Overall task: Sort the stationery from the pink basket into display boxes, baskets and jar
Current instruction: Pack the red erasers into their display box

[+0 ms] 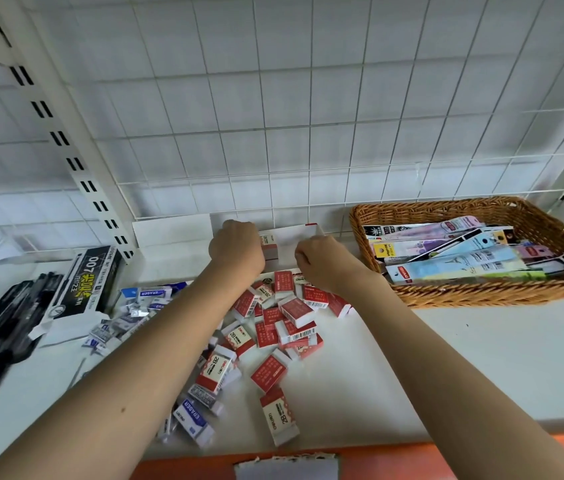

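Head view: our left hand (237, 247) was curled, fingers pinched on a red eraser (268, 247), setting it into the white display box (303, 234) at 12 o'clock. Our right hand (325, 263) was curled just beside, at the box's front edge; whether it pinched anything we couldn't tell. Loose red erasers (282, 320) lay piled at 6 o'clock of the box, blue-sleeved erasers (192, 419) further toward 7.

We judged the erasers light, small rubbery blocks w/ slick card sleeves, not fragile; best pinched across the long sides. Wicker basket (481, 291) at 3 o'clock held flat pkts.
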`<action>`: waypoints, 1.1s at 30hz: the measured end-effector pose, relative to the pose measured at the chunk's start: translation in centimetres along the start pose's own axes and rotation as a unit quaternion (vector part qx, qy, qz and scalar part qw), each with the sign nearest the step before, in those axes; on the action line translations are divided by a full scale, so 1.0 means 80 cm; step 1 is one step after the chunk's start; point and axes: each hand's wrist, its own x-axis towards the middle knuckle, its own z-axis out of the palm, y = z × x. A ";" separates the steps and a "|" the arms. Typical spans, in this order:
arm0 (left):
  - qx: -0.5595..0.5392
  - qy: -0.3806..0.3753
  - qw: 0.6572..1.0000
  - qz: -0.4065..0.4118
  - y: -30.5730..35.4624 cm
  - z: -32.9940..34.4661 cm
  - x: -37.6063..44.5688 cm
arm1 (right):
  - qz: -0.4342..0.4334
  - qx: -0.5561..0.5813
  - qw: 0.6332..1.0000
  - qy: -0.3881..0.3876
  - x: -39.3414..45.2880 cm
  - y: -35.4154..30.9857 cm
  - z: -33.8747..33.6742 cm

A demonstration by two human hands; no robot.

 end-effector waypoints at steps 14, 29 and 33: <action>-0.129 0.016 0.984 0.126 -0.035 0.012 -0.006 | -0.025 -0.002 0.999 0.031 -0.012 0.000 0.003; -0.069 -0.092 0.992 0.051 -0.023 0.004 0.019 | -0.048 -0.005 0.998 0.045 -0.039 0.007 0.012; -0.154 -0.155 0.974 0.057 -0.038 -0.013 0.025 | -0.054 0.000 0.998 0.043 -0.042 0.010 0.011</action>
